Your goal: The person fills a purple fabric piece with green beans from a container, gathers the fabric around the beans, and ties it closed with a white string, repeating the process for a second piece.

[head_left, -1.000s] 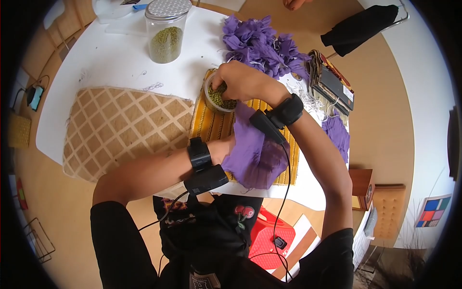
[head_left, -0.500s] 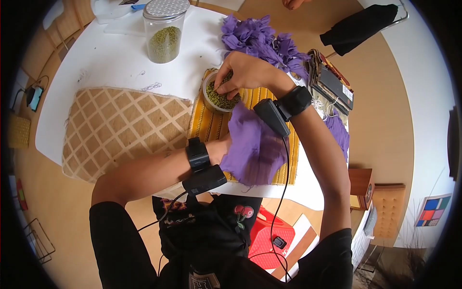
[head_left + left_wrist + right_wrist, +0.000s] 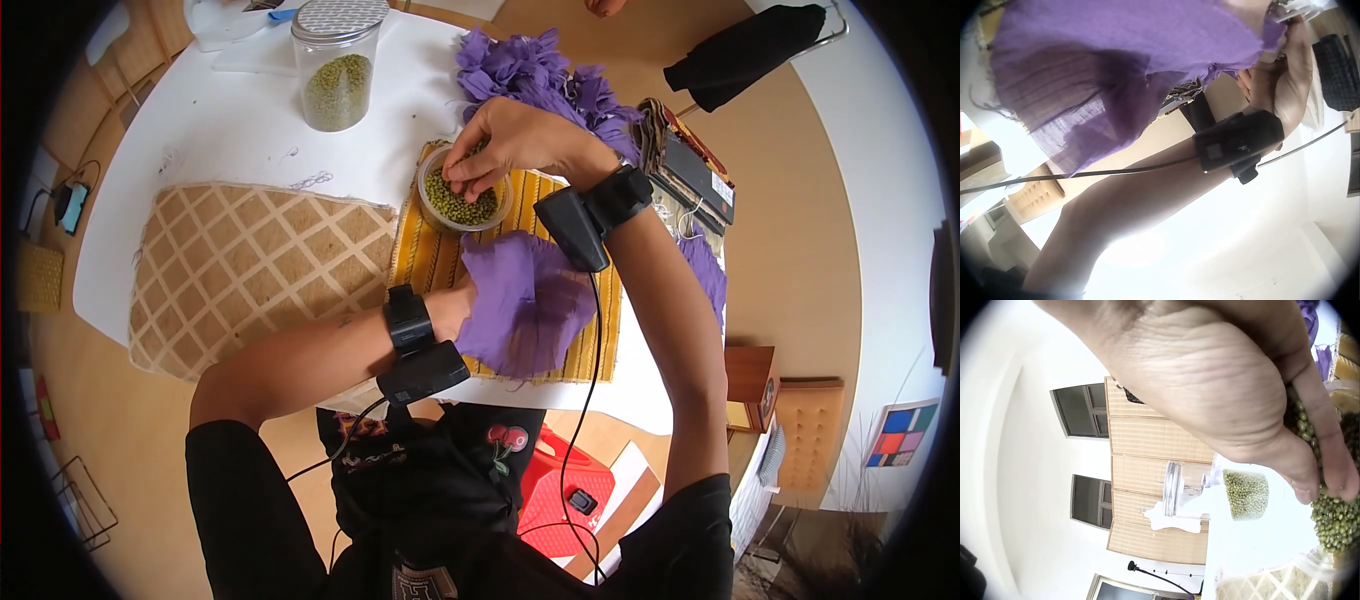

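Note:
My right hand (image 3: 515, 140) is over a clear round tub (image 3: 425, 205) of green mung beans (image 3: 460, 205). Its thumb and fingers are bent together around some mung beans (image 3: 1302, 425), seen in the right wrist view, with the fingertips right at the heap. Nearer my body, a thin purple cloth (image 3: 525, 305) drapes over my left hand (image 3: 456, 308). Only the back of that hand by the wrist shows; its fingers are hidden by the cloth. Tub and cloth both lie over a yellow striped mat (image 3: 410, 265).
A tall lidded jar (image 3: 337, 85) of green beans stands at the back left. On the left lies a tan lattice-pattern fabric (image 3: 265, 270). Behind the tub is a pile of purple cloth pieces (image 3: 515, 70), with folded fabrics (image 3: 690, 175) and white strings to the right.
My right hand has lifted slightly out of the tub, its fingers coming into sight with mung beans. The purple cloth's far corner has sunk back over my left hand.

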Motion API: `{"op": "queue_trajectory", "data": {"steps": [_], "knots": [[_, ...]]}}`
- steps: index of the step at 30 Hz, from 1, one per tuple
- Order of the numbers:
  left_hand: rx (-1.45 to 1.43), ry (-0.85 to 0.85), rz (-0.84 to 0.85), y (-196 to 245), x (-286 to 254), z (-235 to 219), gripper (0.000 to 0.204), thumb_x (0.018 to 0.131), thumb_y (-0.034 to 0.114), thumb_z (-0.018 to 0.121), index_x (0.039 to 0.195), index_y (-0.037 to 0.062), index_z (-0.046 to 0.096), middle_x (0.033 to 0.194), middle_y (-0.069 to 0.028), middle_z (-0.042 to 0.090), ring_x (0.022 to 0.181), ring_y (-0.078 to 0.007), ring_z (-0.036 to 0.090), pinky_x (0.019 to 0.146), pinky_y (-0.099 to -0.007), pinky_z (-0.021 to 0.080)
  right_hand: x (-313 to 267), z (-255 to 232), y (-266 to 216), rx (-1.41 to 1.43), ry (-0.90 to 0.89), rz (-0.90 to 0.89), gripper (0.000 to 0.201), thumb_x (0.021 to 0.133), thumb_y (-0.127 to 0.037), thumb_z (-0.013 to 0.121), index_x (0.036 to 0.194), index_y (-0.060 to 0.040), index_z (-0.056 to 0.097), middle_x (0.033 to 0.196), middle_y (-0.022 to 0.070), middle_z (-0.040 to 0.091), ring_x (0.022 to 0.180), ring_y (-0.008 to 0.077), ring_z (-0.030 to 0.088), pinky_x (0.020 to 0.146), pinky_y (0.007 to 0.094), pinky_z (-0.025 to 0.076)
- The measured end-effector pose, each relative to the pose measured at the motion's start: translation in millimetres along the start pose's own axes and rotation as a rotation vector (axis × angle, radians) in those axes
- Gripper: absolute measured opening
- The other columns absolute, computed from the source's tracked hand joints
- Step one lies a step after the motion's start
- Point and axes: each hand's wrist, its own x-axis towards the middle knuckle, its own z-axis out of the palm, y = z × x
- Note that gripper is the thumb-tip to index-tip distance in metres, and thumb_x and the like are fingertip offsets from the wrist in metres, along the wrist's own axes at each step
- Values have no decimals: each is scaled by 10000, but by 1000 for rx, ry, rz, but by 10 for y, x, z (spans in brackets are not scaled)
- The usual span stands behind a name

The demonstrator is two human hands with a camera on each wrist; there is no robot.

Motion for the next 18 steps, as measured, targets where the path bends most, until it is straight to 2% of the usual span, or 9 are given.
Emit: {"op": "queue_trajectory", "data": {"steps": [3,7,9,12,15,18], "knots": [[-3,-6,20,-1,1,30,384,1031,334,415,1265,41,500,1177,-65,604,1019,-148,603,885,-297,511,-17,-19,7,4,6,-20,196,827,0,701,967,135,678,877,173,701,737,215,712,680,271,599],[-5,-14,48,67,121,111,388,1029,331,419,1273,39,494,1184,-69,602,1031,-153,604,892,-300,511,-106,-66,7,8,5,-20,233,852,-58,697,1011,110,676,899,162,709,745,188,708,715,266,586],[-5,-20,58,23,-9,89,390,1029,330,421,1277,38,492,1188,-71,601,1037,-155,604,896,-302,511,-193,-84,-13,11,8,-11,235,850,-62,702,1016,103,678,901,159,711,748,184,708,718,266,585],[-13,-31,62,42,1,97,393,1028,327,424,1284,37,488,1193,-74,600,1046,-159,604,902,-304,511,-411,-81,-44,45,19,30,242,849,-75,713,1016,97,681,900,155,712,738,178,708,712,262,584],[-19,-43,61,45,-133,83,396,1027,325,428,1290,35,484,1199,-77,598,1055,-162,604,908,-307,511,-630,-36,-39,32,36,71,193,822,-14,714,964,113,682,862,168,703,709,210,710,682,259,594],[-29,-48,60,96,10,138,399,1026,322,431,1297,33,480,1204,-80,596,1063,-166,605,913,-310,511,-797,54,2,36,22,159,154,816,-7,712,917,109,693,833,157,700,686,202,706,638,242,591]]}}
